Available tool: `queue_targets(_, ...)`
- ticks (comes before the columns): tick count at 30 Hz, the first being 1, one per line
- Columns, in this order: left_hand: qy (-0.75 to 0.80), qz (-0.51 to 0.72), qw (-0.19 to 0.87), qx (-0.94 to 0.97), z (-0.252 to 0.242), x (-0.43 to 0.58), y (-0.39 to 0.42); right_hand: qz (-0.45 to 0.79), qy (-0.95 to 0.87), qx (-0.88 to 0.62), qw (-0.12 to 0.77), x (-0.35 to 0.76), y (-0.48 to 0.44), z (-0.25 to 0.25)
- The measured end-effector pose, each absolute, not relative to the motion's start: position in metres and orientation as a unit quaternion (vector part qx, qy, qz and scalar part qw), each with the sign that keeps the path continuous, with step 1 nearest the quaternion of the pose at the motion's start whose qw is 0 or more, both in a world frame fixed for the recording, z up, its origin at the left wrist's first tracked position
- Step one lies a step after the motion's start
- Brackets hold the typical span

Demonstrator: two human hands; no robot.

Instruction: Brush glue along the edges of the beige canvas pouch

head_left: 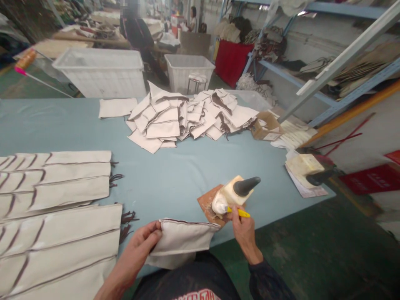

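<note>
My left hand is closed on the left end of a cream fabric piece with a dark-stitched top edge, which hangs over the near edge of the blue table. My right hand pinches a thin yellow stick whose tip touches a glue-smeared cream bottle with a dark conical cap. That bottle lies tilted on a brown board.
Long cream fabric strips lie in overlapping rows at the left. A heap of folded cream pieces sits at the far middle, a small cardboard box and a second bottle on papers at the right. White bins, shelving and other people stand beyond.
</note>
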State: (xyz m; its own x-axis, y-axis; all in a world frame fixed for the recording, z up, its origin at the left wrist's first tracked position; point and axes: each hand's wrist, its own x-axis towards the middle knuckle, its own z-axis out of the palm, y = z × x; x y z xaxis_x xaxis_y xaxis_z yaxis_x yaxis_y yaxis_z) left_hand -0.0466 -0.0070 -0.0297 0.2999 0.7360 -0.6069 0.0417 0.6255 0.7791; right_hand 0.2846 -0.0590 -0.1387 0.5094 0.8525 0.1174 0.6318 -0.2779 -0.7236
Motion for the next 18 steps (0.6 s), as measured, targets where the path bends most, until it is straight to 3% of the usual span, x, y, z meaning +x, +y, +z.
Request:
queue_targets(7, 0.563, 0.241, 0.715, 0.338, -0.03, -0.036, -0.003, 0.17, -0.577, -0.725, 0.334, 0.291, -0.076, -0.139)
queue_targets(18, 0.581, 0.25, 0.702, 0.326, -0.033, -0.026, -0.004, 0.208, -0.741, -0.61, 0.189, 0.311, -0.096, -0.1)
